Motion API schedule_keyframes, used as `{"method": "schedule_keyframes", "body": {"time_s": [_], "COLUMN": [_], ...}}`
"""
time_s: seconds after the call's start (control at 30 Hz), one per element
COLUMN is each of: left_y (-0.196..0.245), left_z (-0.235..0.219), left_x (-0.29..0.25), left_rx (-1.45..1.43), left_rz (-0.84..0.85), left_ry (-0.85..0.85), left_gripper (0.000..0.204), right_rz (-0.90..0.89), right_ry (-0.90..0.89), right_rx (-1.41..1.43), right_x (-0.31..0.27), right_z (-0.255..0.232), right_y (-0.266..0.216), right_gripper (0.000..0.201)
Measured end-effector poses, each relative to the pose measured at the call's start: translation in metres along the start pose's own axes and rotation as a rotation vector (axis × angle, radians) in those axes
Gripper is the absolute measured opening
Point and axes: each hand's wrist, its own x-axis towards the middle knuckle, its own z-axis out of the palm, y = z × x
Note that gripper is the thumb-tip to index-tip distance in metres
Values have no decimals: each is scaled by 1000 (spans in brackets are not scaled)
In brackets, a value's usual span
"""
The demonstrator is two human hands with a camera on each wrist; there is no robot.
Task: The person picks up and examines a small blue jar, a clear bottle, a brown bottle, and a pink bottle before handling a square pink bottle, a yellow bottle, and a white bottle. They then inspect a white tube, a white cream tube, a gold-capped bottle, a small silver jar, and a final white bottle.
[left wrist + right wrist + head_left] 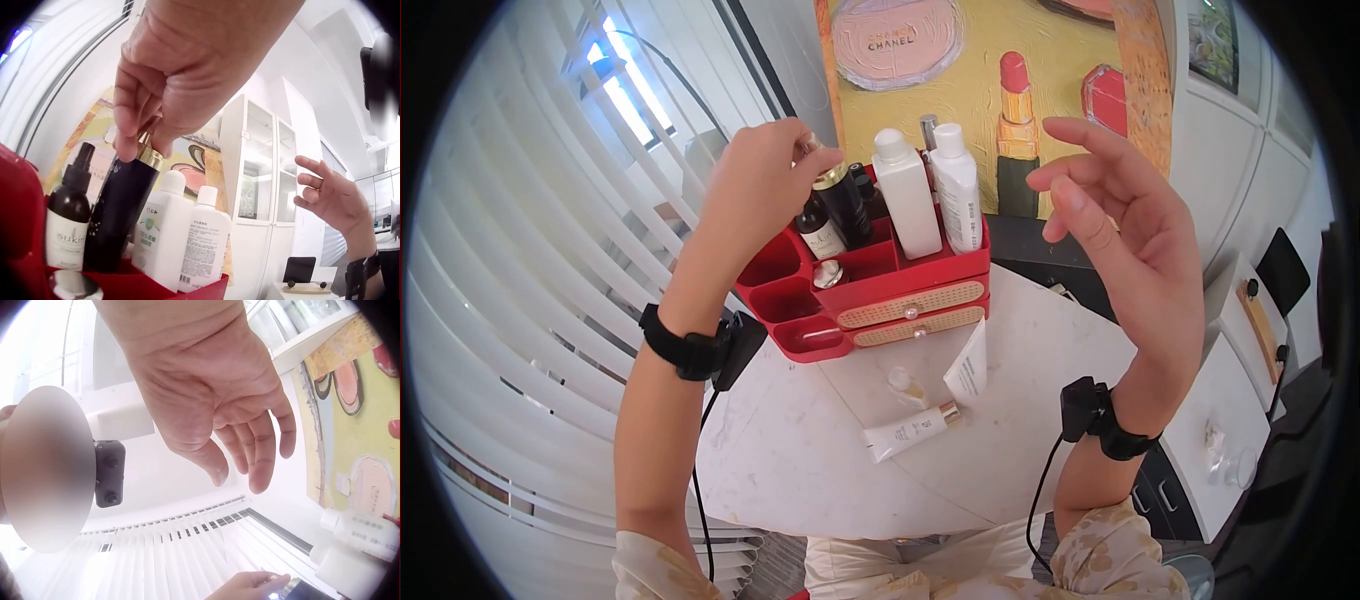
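Black bottle (pixel 844 208) tilted in red organizer (pixel 915 292) — gold top up, left-hand grip (pixel 762 178).

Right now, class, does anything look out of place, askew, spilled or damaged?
A gold-capped tube and another white tube are loose on the table: odd, since the white bottles stand in the red organizer. No spill or damage shows.

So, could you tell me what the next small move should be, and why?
I'd probably ease the dark bottle down until it settles, then loosen the left hand. That hand pinches its gold collar, while the bottle's lower part sits inside the red organizer, close beside the brown spray bottle. The right hand is empty.
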Motion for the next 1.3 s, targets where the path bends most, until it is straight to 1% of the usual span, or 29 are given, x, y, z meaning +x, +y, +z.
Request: {"method": "schedule_keyframes", "body": {"time_s": [0.07,0.17,0.27,0.37,0.47,0.57,0.67,0.77,0.87,0.97,1.1,1.2,1.27,1.3], "left_y": [3,6,13,8,6,0,1,2,3,-1,16,58,72,74], "left_z": [-1,-6,-9,-3,3,10,8,8,5,8,-1,-17,-13,-4], "left_x": [9,19,23,25,28,29,29,24,21,16,-13,-52,-80,-98], "left_rx": [0,-76,-58,-76,-50,-16,6,32,3,48,192,-62,-244,-264], "left_rz": [-102,-125,-158,-164,-220,-221,-219,-187,-164,-173,106,66,27,75], "left_ry": [-64,-158,-233,-271,-291,-336,-345,-266,-261,-218,131,-78,-332,-381], "left_gripper": [36,37,35,36,39,40,38,37,41,44,41,40,39,38], "right_rz": [8,3,5,1,1,2,-2,6,-19,-32,-47,-50,-49,-49], "right_ry": [0,-5,-4,-1,-5,-4,-4,-1,-8,-27,-39,-43,-51,-51], "right_rx": [2,14,7,7,1,-6,-22,-50,-45,-74,-90,-84,-77,-73], "right_x": [0,0,1,1,1,1,1,0,0,-1,-1,0,1,1], "right_z": [0,2,3,2,2,3,2,3,3,2,1,1,2,2], "right_y": [0,1,2,3,4,3,3,2,4,2,4,5,5,5], "right_gripper": [40,40,39,39,39,39,39,39,39,40,40,41,40,40]}}
